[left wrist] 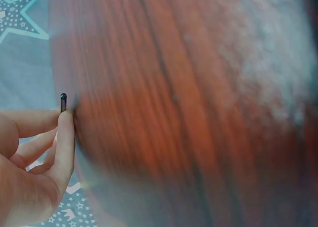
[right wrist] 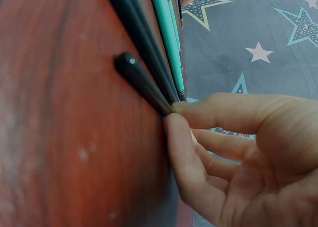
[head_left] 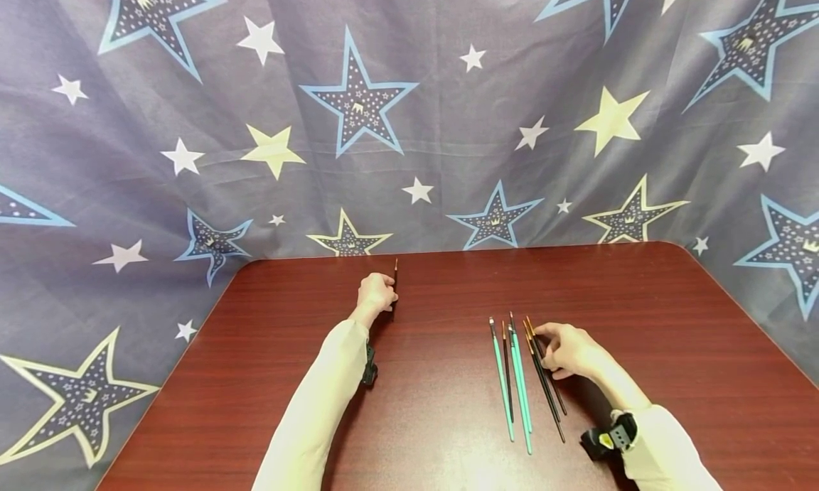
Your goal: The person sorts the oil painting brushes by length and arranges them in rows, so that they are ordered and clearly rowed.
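A: What did the left hand [head_left: 375, 293] grip?
B: It pinched a dark brush [head_left: 395, 273] near the far edge of the tabletop [head_left: 288, 320].
A: What lay farther right?
B: Turquoise brushes [head_left: 502, 379], beside black brushes [head_left: 547, 388]; the right hand [head_left: 571, 352] pinched the outermost black brush [head_left: 560, 400] on the group's right side.

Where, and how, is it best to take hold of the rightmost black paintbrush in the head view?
I would pinch the rightmost black paintbrush across its handle, toward the rounded end, coming from the right. It is slim and slanted; that end spreads away from the next black paintbrush, and the neighbours lie to its left. The right hand pinches it farther up.
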Demonstrator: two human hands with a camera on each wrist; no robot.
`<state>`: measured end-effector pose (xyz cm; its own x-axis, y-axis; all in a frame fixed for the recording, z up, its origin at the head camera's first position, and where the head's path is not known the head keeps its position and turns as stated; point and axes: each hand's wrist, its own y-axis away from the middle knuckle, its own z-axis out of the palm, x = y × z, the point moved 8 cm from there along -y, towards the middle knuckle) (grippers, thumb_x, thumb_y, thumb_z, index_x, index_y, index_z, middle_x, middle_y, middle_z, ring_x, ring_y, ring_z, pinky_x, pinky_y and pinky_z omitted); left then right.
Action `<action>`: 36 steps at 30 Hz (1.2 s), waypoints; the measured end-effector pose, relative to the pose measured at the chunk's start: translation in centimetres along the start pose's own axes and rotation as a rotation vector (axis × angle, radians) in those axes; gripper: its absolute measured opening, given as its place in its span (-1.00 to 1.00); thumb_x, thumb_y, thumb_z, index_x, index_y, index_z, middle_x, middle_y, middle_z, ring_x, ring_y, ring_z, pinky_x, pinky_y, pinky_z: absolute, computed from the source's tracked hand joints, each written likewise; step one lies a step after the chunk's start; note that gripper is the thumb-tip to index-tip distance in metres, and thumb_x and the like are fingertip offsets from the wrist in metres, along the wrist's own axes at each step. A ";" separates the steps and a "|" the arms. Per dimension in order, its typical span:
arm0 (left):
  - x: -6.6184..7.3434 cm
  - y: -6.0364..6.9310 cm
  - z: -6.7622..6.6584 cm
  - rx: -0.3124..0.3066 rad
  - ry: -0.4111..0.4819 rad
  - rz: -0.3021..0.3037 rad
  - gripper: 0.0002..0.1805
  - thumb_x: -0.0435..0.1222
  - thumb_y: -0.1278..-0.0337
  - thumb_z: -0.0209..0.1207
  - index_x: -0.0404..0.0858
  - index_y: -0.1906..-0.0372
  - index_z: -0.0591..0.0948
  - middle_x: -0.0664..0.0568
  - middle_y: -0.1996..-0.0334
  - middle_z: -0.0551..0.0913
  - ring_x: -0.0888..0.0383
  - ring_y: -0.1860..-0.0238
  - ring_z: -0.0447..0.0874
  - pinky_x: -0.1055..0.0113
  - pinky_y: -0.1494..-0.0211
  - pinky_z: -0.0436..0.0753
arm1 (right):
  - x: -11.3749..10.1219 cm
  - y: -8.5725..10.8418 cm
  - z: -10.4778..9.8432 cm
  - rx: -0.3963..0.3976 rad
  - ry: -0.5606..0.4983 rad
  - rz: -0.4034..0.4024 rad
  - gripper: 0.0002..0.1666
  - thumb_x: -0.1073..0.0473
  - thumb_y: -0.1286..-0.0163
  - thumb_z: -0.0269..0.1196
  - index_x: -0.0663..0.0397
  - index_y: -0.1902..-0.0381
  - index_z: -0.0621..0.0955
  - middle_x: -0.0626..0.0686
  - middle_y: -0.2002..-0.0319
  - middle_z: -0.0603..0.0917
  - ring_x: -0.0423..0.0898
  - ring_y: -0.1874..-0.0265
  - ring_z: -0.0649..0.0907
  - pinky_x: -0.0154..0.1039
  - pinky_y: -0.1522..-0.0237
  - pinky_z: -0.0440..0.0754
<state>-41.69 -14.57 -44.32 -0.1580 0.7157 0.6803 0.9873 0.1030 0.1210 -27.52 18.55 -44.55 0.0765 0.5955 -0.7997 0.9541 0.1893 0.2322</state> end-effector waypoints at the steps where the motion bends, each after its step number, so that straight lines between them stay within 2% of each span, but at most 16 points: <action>1: 0.0 0.1 0.0 0.001 -0.002 0.000 -0.66 -0.44 0.01 0.16 -0.27 0.04 0.61 -0.13 0.28 0.69 0.18 0.65 0.66 0.41 0.57 0.67 | 0.0 0.0 0.0 -0.001 -0.001 -0.001 -0.35 0.50 -0.01 0.18 0.37 -0.15 0.36 0.11 0.53 0.49 -0.08 0.52 0.64 -0.19 0.53 0.71; 11: 0.5 0.6 -0.1 0.019 -0.094 0.053 -0.60 -0.42 0.07 0.22 -0.26 0.01 0.59 -0.01 0.31 0.68 0.26 0.69 0.62 0.39 0.42 0.69 | -0.2 0.1 0.0 0.000 0.017 0.010 -0.35 0.49 -0.03 0.19 0.34 -0.16 0.37 0.11 0.51 0.48 -0.09 0.55 0.62 -0.19 0.54 0.71; 21: 0.4 0.6 -0.1 0.049 -0.116 0.055 -0.62 -0.40 0.10 0.25 -0.23 0.04 0.62 0.02 0.32 0.68 0.25 0.63 0.64 0.30 0.24 0.69 | -0.1 0.2 0.0 -0.007 0.007 0.002 -0.33 0.48 -0.02 0.23 0.35 -0.16 0.36 0.09 0.54 0.47 -0.11 0.57 0.61 -0.20 0.53 0.71; 29: -0.2 0.4 0.0 0.042 -0.066 0.029 -0.65 -0.38 0.07 0.26 -0.22 0.06 0.62 0.03 0.32 0.68 0.27 0.62 0.63 0.35 0.33 0.69 | -0.2 0.2 0.0 -0.006 -0.004 -0.009 -0.33 0.49 0.00 0.20 0.36 -0.16 0.36 0.10 0.53 0.48 -0.09 0.54 0.63 -0.20 0.53 0.71; 36: -0.5 0.2 0.1 0.026 0.013 0.024 -0.64 -0.38 0.05 0.26 -0.26 0.04 0.60 -0.04 0.30 0.66 0.20 0.59 0.66 0.40 0.50 0.69 | 0.0 0.1 0.0 -0.017 -0.031 -0.023 -0.32 0.51 0.02 0.13 0.38 -0.17 0.35 0.14 0.52 0.51 -0.05 0.42 0.67 -0.18 0.52 0.72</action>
<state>-41.39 -14.81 -44.71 -0.1343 0.7092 0.6921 0.9909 0.1042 0.0855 -27.40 18.57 -44.50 0.0641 0.5663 -0.8217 0.9506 0.2159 0.2230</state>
